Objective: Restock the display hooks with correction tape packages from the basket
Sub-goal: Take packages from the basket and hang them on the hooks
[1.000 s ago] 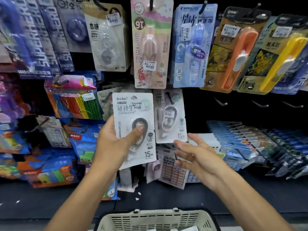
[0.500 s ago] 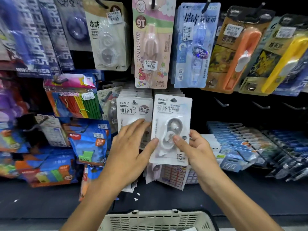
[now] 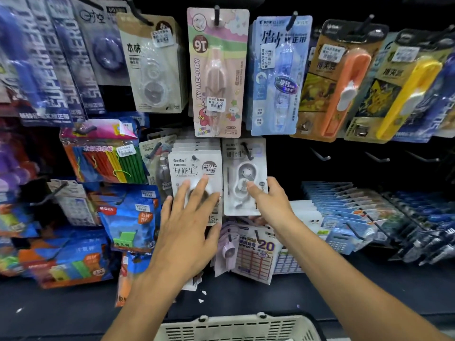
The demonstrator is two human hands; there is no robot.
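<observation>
A stack of white BoBo correction tape packages (image 3: 194, 166) hangs on a hook in the middle row. My left hand (image 3: 189, 217) lies flat on the front package, fingers straight. Right beside it another white correction tape package (image 3: 242, 173) hangs on its own hook (image 3: 247, 151). My right hand (image 3: 268, 200) holds this package at its lower right edge, thumb on the front and fingers behind. The beige plastic basket (image 3: 236, 327) stands at the bottom of the view, below both arms; what lies inside it is hidden.
Other correction tape cards hang above: pink My Melody (image 3: 218, 72), blue (image 3: 279, 75), orange (image 3: 339, 82), yellow. Three bare hooks (image 3: 320, 155) stick out to the right. Sticker sheets (image 3: 253, 257) hang below the hands. Sticky-note packs fill the left side.
The right-hand package has gone back onto its hook and hangs further in. My left hand stays flat on the left stack, which was pushed back. My right hand keeps its hold.
</observation>
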